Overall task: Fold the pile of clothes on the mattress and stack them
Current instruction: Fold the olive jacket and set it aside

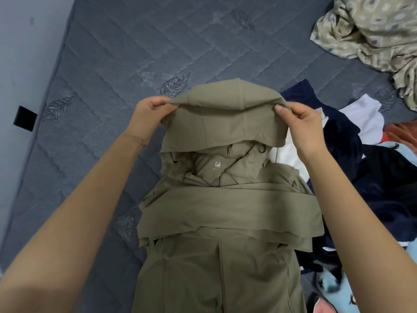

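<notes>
A: Two hands, our left hand and right hand, pinch the hood of the olive jacket.

B: We see its body below our hands on the mattress, the clothes pile right of them.

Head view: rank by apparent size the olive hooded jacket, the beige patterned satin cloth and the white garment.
1. Olive hooded jacket, though nearest the camera.
2. Beige patterned satin cloth, partly cropped.
3. White garment, mostly covered.

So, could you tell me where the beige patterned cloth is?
The beige patterned cloth lies crumpled on the mattress at top right, beyond the clothes pile.
</notes>
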Tool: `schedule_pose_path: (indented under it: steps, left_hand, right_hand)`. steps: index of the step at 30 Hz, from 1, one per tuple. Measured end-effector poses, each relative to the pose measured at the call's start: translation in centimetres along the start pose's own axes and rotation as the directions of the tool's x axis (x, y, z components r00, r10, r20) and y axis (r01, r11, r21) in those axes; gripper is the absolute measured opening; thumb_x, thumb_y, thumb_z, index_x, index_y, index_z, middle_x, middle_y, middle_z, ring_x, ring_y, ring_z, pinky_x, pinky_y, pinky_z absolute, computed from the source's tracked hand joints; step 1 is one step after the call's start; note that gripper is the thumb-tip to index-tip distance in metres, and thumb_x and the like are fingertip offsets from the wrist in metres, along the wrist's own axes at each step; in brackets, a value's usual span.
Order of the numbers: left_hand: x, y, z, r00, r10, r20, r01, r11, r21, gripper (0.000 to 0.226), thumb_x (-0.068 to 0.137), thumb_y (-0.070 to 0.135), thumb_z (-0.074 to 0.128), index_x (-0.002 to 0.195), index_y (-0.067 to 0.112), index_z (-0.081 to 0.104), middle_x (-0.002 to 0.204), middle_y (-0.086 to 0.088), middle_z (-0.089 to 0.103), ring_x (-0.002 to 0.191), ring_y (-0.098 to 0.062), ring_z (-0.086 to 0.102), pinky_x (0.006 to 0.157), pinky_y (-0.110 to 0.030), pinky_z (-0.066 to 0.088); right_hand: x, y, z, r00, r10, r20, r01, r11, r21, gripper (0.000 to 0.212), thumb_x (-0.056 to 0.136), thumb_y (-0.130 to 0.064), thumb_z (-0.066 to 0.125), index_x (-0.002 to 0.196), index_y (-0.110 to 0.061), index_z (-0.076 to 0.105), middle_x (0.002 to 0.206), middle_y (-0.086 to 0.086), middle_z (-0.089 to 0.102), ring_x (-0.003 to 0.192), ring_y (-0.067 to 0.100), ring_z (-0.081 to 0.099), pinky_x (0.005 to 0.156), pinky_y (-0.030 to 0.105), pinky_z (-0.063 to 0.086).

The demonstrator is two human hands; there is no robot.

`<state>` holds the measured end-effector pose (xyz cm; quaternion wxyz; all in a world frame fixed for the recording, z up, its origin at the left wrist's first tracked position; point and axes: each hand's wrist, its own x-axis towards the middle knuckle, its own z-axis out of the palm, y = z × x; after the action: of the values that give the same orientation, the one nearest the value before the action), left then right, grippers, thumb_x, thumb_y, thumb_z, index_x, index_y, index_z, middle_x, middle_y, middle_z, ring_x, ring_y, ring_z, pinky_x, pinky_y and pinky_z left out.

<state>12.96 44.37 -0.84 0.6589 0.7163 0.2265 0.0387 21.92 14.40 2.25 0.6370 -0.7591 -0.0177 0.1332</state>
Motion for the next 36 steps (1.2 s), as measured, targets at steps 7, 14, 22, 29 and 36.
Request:
schedule_pose_path:
  steps: [7,14,22,29,36]
  left_hand:
    - [-8.2,-4.8,-0.4,0.98,-0.089,0.177,0.071,0.992,0.107,0.033,0.087,-0.006,0.059,0.078,0.021,0.074,0.072,0.016,0.072,0.072,0.004,0.065,0.072,-0.011,0.05]
    - [-16.1,-11.4,0.3,0.81,-0.389,0.439,0.157,0.865,0.477,0.01,0.081,0.029,0.075,0.086,0.038,0.074,0.086,0.02,0.073,0.085,0.005,0.065,0.086,-0.018,0.052]
    - [-20.3,-12.5,8.7,0.975,0.002,0.221,-0.132,0.807,0.576,0.045,0.092,0.041,0.054,0.134,0.026,0.054,0.145,-0.002,0.045,0.136,-0.014,0.037,0.117,-0.035,0.024]
    - [-22.6,-19.3,14.6,0.97,-0.212,0.123,-0.013,0.459,0.888,0.077,0.089,0.071,0.027,0.149,0.042,-0.011,0.161,0.002,-0.016,0.148,-0.021,-0.014,0.115,-0.054,-0.006]
    - [-28.9,-20.4,14.1,0.999,0.036,-0.033,0.011,0.487,0.873,0.075,0.09,0.069,0.026,0.154,0.033,0.006,0.162,-0.007,0.002,0.149,-0.026,-0.002,0.117,-0.055,-0.001]
  right_hand:
    - [-5.5,4.0,-2.8,0.965,0.149,0.216,-0.134,0.988,-0.081,0.016,0.088,0.002,0.062,0.09,-0.011,0.07,0.075,-0.013,0.073,0.075,-0.002,0.067,0.073,0.011,0.05]
    - [-10.8,9.4,-6.7,0.756,0.481,0.445,-0.259,0.843,-0.471,0.013,0.083,-0.002,0.071,0.085,-0.014,0.075,0.086,0.001,0.075,0.08,0.005,0.068,0.078,0.018,0.052]
    - [-15.3,11.6,-2.4,0.945,-0.029,0.325,0.248,0.71,-0.659,0.032,0.089,-0.03,0.067,0.12,-0.024,0.067,0.128,-0.003,0.062,0.128,0.017,0.049,0.109,0.035,0.032]
    - [-18.1,18.4,1.6,0.907,0.161,0.39,0.316,0.354,-0.881,0.074,0.092,-0.065,0.038,0.155,-0.031,0.014,0.163,0.002,-0.006,0.149,0.024,-0.011,0.117,0.04,-0.012]
    - [-22.5,19.8,0.2,0.939,-0.045,0.341,0.331,0.385,-0.862,0.077,0.087,-0.067,0.032,0.154,-0.03,0.021,0.162,0.007,0.01,0.149,0.029,0.001,0.118,0.046,-0.005]
